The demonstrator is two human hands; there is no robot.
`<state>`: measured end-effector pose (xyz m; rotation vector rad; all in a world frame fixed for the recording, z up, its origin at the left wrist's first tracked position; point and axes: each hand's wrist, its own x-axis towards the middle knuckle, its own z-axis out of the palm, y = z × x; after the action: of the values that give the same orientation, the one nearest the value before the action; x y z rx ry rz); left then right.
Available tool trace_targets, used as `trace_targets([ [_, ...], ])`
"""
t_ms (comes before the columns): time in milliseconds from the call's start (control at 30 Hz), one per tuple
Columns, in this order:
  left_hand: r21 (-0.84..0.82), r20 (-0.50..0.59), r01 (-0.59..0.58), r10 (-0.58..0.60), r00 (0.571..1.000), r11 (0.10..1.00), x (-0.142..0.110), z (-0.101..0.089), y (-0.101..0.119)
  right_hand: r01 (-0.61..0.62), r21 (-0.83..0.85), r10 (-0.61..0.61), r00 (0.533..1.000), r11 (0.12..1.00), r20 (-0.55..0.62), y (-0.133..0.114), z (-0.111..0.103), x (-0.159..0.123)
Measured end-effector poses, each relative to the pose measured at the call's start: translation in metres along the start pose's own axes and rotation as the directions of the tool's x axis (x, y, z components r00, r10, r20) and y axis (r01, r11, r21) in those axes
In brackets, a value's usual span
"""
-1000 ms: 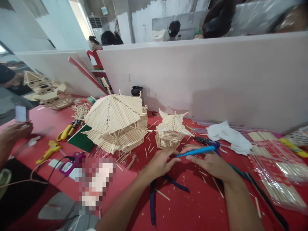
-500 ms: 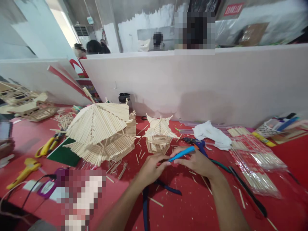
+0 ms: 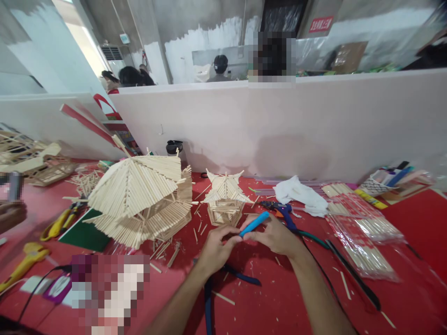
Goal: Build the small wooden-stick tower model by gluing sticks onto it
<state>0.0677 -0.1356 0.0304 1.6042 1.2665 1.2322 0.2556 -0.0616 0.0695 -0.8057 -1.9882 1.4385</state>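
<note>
My right hand (image 3: 275, 237) grips a blue-handled tool (image 3: 254, 223), its handle pointing up and to the right. My left hand (image 3: 214, 246) meets it at the tool's lower tip, fingers pinched; whatever they hold is too small to make out. Both hands hover over the red table (image 3: 272, 298), just in front of a small stick pavilion model (image 3: 225, 197). A large stick-built roofed model (image 3: 139, 197) stands to the left. Blue-handled pliers (image 3: 209, 298) lie under my left forearm.
White cloth (image 3: 300, 195) and plastic packs of sticks (image 3: 363, 237) lie on the right. Blue scissors (image 3: 284, 209), a black cable (image 3: 352, 274), yellow cutters (image 3: 57, 223) and a green mat (image 3: 85, 235) are around. Another person's hand (image 3: 10, 214) is at far left. A white partition (image 3: 279, 125) stands behind.
The view has swung right and up, so everything has slid left in the frame. My hands stay together on the blue tool, its handle now tilted steeper.
</note>
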Motion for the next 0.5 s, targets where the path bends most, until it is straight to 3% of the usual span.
trace_targets([
  [333, 0.001, -0.150, -0.071, 0.070, 0.986, 0.998, -0.006, 0.012, -0.006, 0.128, -0.054, -0.126, 0.991, 0.990, 0.039, 0.002, 0.002, 0.002],
  [433, 0.078, -0.078, -0.008, 0.015, 0.997, 0.997, -0.003, 0.006, -0.003, 0.125, -0.084, -0.122, 0.992, 0.989, 0.040, -0.001, 0.003, 0.002],
  [500, 0.190, 0.063, 0.007, -0.019, 0.998, 0.982, 0.001, -0.002, 0.003, 0.098, -0.161, -0.088, 0.994, 0.982, 0.068, -0.006, 0.003, 0.001],
])
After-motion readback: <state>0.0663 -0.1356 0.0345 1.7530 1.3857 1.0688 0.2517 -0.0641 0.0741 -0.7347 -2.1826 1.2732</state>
